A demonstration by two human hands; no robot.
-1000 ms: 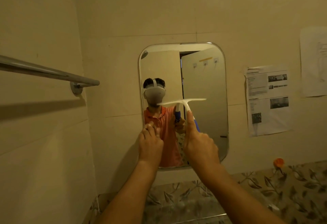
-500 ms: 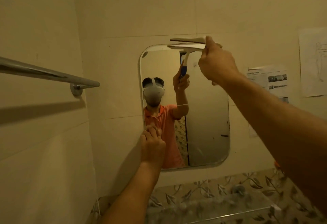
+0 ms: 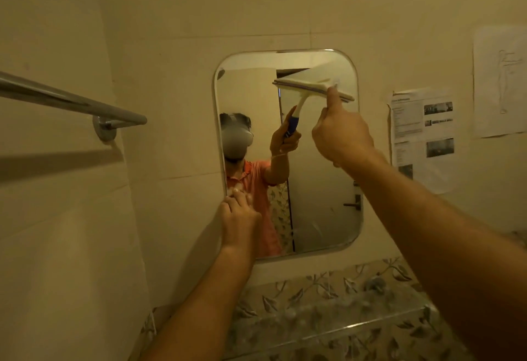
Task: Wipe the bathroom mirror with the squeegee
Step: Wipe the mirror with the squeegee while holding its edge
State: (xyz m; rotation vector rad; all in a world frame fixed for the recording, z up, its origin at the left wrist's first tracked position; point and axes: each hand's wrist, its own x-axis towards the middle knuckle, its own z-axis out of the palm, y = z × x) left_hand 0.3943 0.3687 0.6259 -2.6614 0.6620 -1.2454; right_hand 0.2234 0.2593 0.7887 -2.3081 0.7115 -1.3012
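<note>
**Downward pull begun on the mirror's right half**

The squeegee point(image 3: 310, 86) is laid against the upper right part of the mirror point(image 3: 322, 189). Its blade is a little below the top edge and tilted, with the right end lower. The right grip point(image 3: 342, 135) is closed round the handle, which is hidden behind the hand but seen in the reflection, and the thumb is stretched up toward the head. The left grip point(image 3: 239, 218) is pressed by its fingertips to the mirror's lower left edge, and nothing is seen to be held in it.

The stroke is probably best done with the blade levelled first. It should then be drawn in one unbroken pull to the bottom edge, under even pressure at both ends, so that no streak is left. Faint marks low on the glass suggest that the pull should be carried right through them.

Half a second earlier the blade was set at the very top edge, and it is now lower. A second earlier it was held at mid-mirror. The left grip is unmoved.
</note>
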